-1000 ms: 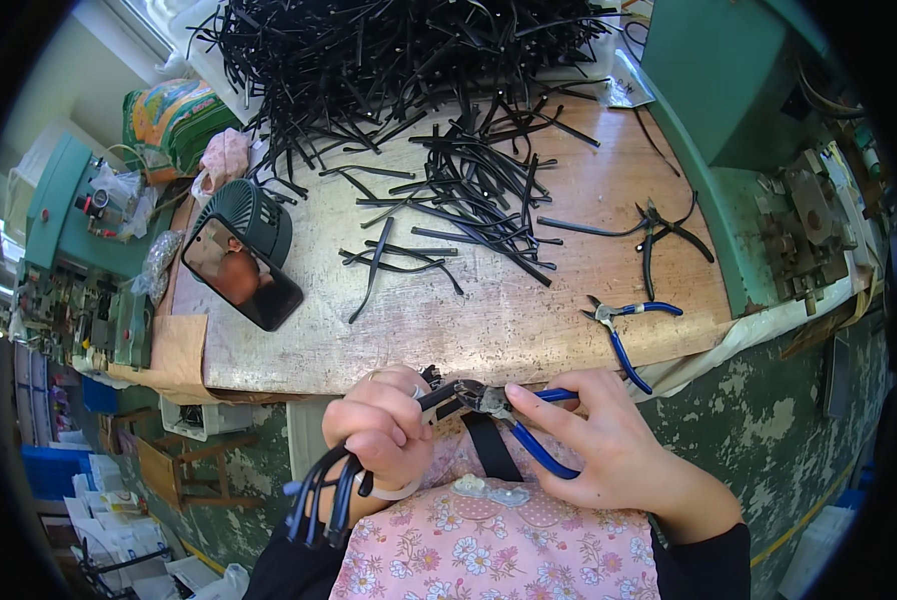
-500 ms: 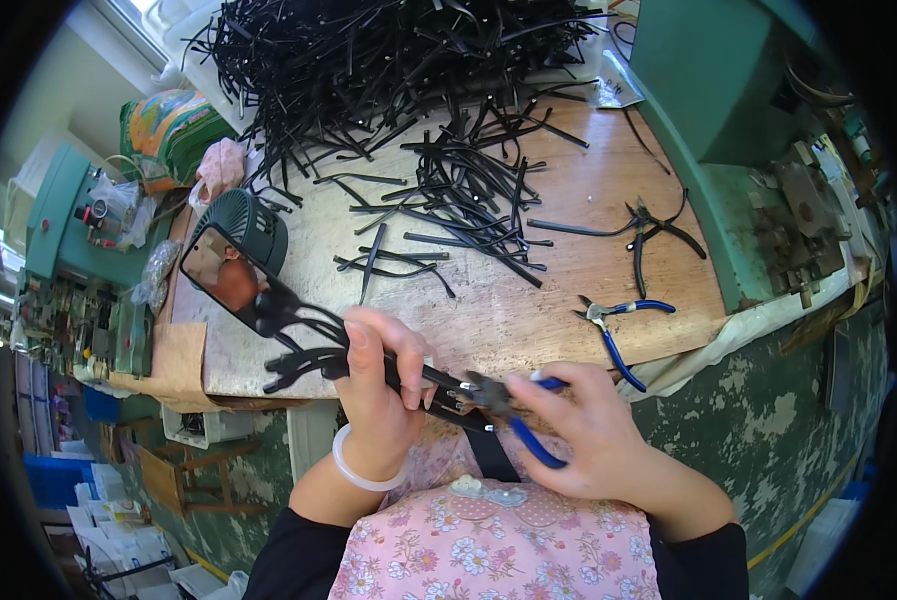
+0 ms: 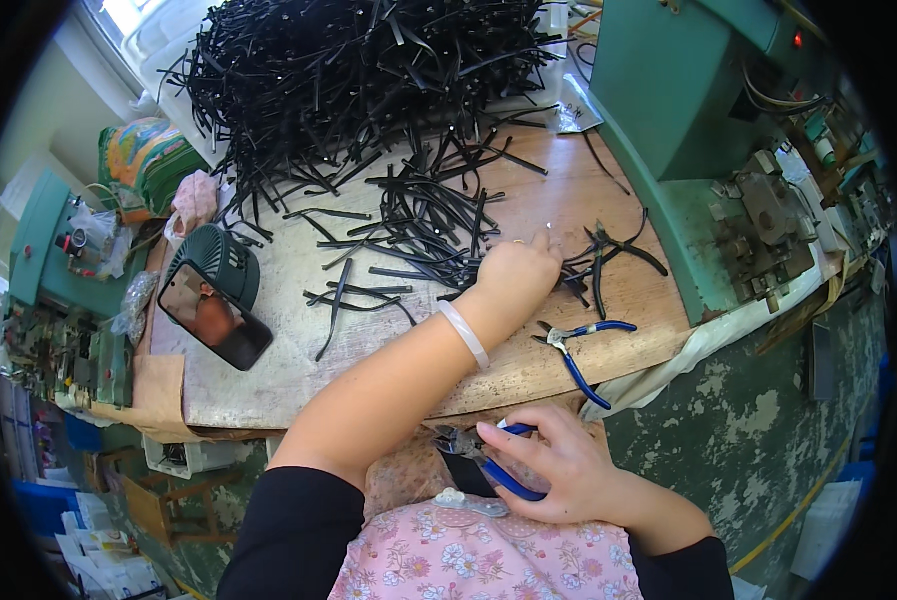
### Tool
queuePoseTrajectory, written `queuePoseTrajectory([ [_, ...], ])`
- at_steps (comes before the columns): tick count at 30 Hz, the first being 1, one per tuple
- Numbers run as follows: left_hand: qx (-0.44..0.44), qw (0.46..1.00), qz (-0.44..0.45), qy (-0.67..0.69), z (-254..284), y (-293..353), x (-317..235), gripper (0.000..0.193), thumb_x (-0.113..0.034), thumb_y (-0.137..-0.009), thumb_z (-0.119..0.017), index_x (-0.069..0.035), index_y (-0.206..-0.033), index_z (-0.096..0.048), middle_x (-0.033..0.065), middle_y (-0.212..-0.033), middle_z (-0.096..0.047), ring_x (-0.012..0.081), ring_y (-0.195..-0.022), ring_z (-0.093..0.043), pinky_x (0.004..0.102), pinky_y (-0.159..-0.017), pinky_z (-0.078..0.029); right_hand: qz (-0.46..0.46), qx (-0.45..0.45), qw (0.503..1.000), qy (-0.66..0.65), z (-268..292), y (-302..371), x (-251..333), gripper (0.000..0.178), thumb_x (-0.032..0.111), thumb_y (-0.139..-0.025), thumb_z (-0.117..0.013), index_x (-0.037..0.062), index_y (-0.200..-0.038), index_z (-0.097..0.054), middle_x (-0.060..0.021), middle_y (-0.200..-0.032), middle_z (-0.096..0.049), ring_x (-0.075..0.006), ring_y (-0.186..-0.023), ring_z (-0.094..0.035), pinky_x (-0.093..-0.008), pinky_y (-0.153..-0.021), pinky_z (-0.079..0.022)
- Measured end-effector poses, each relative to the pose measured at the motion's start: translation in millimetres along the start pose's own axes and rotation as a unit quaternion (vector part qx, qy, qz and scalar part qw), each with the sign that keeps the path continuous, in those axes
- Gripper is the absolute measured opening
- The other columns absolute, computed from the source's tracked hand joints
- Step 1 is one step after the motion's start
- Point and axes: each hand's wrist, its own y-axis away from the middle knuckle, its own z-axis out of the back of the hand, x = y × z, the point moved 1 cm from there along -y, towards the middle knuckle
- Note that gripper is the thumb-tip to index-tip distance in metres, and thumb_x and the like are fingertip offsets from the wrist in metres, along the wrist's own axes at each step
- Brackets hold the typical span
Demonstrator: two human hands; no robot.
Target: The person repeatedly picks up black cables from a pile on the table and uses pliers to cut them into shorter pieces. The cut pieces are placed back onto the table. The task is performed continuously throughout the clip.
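Observation:
My left hand reaches across the wooden table, its fingers bent down around a bunch of black eyeglass temples. Their ends stick out beside the palm; the fingertips are partly hidden. Close to my lap, my right hand grips blue-handled pliers, the jaws pointing left. Loose black temples lie scattered left of my left hand. To its right rest dark-handled pliers, and nearer the front edge a second blue-handled pair.
A huge heap of black temples fills a white bin at the back. A phone leans on a green fan at the left. Green machines stand at the right and far left. A clear bag lies near the bin.
My left hand has carried the bunch of temples from above my lap forward and right onto the table. The right hand with its pliers has drawn away from the bunch, slightly lower.

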Motion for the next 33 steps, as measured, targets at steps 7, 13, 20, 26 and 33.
queuePoseTrajectory([
  [7,-0.012,0.999,-0.037,-0.004,-2.6,19.0,17.6,0.006,-0.007,-0.075,-0.062,-0.005,-0.081,-0.063,0.009,-0.079,-0.062,0.0238,-0.064,-0.068,0.0324,-0.053,-0.054,-0.004,0.024,0.999,-0.022,-4.4,-2.1,-6.9,0.073,0.015,-0.072,-0.074,0.0132,-0.141,-0.049,-0.0159,-0.114,-0.051,-0.033,-0.101,-0.054,-0.0428,-0.089,-0.045],
  [13,0.0,0.993,0.08,0.085,29.4,16.7,32.0,0.013,-0.006,-0.083,-0.057,-0.005,-0.096,-0.058,0.0142,-0.078,-0.065,0.0258,-0.066,-0.068,0.0359,-0.056,-0.054,-0.035,0.026,0.998,-0.046,0.6,-1.6,-4.3,0.071,0.018,-0.079,-0.072,0.0102,-0.144,-0.043,-0.0182,-0.118,-0.05,-0.0343,-0.107,-0.053,-0.041,-0.093,-0.044],
  [20,-0.085,0.538,0.297,0.784,93.9,105.8,52.4,0.025,-0.032,-0.1,-0.053,-0.007,-0.1,-0.053,-0.0026,-0.07,-0.044,0.003,-0.046,-0.038,0.0179,-0.043,-0.032,-0.196,-0.004,0.961,-0.196,3.8,9.1,-14.8,0.081,0.024,-0.079,-0.072,0.0076,-0.149,-0.034,-0.019,-0.121,-0.048,-0.0326,-0.109,-0.052,-0.0395,-0.093,-0.043],
  [26,-0.103,0.479,0.318,0.812,94.9,145.6,25.7,0.035,-0.034,-0.103,-0.044,-0.014,-0.075,-0.039,-0.0046,-0.056,-0.036,0.0032,-0.034,-0.026,0.0201,-0.033,-0.027,-0.028,0.026,0.996,0.077,0.1,-12.0,-9.9,0.07,0.025,-0.073,-0.074,0.0183,-0.139,-0.053,-0.0162,-0.112,-0.051,-0.0328,-0.1,-0.052,-0.0405,-0.087,-0.041],
  [33,-0.098,0.465,0.266,0.839,97.9,148.8,22.3,0.035,-0.033,-0.104,-0.04,-0.013,-0.075,-0.038,-0.004,-0.056,-0.036,0.0035,-0.034,-0.025,0.0206,-0.032,-0.026,0.022,0.056,0.978,0.199,10.0,-22.5,4.4,0.072,0.028,-0.069,-0.076,0.0224,-0.138,-0.054,-0.0123,-0.111,-0.051,-0.0296,-0.101,-0.049,-0.0419,-0.086,-0.037],
])
